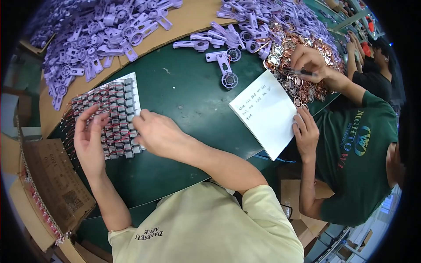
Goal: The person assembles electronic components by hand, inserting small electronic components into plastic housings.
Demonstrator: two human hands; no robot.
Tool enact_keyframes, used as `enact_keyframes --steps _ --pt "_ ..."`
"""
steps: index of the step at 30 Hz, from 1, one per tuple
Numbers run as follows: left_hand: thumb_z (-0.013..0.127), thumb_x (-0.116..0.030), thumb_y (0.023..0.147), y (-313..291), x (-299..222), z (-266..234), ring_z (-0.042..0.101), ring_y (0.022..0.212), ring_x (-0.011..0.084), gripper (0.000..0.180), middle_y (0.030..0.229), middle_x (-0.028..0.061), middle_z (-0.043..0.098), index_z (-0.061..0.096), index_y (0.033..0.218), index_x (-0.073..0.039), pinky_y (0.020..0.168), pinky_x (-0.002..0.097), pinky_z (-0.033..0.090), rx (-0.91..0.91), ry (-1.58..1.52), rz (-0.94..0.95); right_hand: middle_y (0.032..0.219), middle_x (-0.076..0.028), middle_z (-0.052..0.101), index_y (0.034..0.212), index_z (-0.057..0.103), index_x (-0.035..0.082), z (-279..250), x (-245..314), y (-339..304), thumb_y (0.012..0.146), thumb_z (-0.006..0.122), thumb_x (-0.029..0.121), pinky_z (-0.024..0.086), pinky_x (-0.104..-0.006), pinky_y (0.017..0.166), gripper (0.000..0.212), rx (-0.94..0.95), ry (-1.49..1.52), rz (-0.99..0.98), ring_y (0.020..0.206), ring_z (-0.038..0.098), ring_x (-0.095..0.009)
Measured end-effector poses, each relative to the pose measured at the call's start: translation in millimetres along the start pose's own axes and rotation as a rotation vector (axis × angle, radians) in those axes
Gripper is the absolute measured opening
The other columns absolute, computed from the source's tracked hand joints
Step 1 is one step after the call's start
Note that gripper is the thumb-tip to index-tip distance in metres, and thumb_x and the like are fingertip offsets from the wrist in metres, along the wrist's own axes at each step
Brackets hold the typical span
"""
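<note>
— Motor block (115, 118), a flat grid of small grey units with red wires, is lain on a white sheet on the green worktop (184, 101), directly under both hands.

— How is each grip set?

— Left hand (90, 140) is opened, fingers spread at the block's near-left edge; right hand (160, 133) is laid over its right edge, fingers curled, nothing clamped.

— Step in hand?

— Squaring the rows, it is judged. Light, even pressure is called for. Purple plastic parts (109, 30) are heaped beyond.
</note>
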State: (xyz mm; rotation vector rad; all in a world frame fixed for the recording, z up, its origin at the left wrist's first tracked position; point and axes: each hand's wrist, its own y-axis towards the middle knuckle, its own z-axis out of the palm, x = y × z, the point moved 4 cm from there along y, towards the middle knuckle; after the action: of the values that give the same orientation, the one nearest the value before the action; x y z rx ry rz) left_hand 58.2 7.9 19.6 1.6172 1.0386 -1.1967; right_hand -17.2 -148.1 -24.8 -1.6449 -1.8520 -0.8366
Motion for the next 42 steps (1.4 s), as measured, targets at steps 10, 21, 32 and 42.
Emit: enact_keyframes --steps 10,21,32,42 --pt "0.06 -0.012 0.092 125 1 54 0.066 0.095 0.0202 0.025 0.117 0.0132 0.06 0.062 0.115 -0.003 0.084 0.0285 0.051 0.252 0.475 0.239 0.098 -0.02 0.056 0.1 0.058 -0.002 -3 -5 -6 0.081 0.07 0.013 0.051 -0.0463 0.079 0.027 0.105 0.048 -0.036 0.088 0.061 -0.04" --pt "0.073 -0.021 0.08 167 22 113 0.056 0.104 0.0413 0.042 0.119 0.0236 0.055 0.06 0.115 -0.001 0.092 0.046 0.047 0.315 1.149 0.471 0.091 -0.019 0.06 0.092 0.062 -0.001 -31 -21 3 0.089 0.062 0.015 0.049 -0.0444 0.073 0.016 -0.364 0.316 0.043 0.083 0.06 -0.04" --pt "0.067 -0.018 0.084 157 23 92 0.062 0.096 0.0413 0.03 0.104 0.0238 0.062 0.061 0.107 0.0 0.082 0.0485 0.051 0.295 1.415 0.256 0.088 -0.018 0.062 0.091 0.06 -0.003 -25 -30 11 0.095 0.05 0.014 0.05 -0.0397 0.07 0.02 -0.285 0.285 0.241 0.077 0.064 -0.031" --pt "0.059 -0.009 0.083 132 -17 55 0.062 0.085 0.0434 0.018 0.092 0.0242 0.065 0.058 0.097 0.002 0.075 0.052 0.048 0.05 1.059 0.337 0.085 -0.011 0.065 0.102 0.058 0.0 -41 -24 8 0.1 0.048 0.021 0.05 -0.0331 0.06 0.023 -0.342 0.488 0.226 0.066 0.063 -0.017"
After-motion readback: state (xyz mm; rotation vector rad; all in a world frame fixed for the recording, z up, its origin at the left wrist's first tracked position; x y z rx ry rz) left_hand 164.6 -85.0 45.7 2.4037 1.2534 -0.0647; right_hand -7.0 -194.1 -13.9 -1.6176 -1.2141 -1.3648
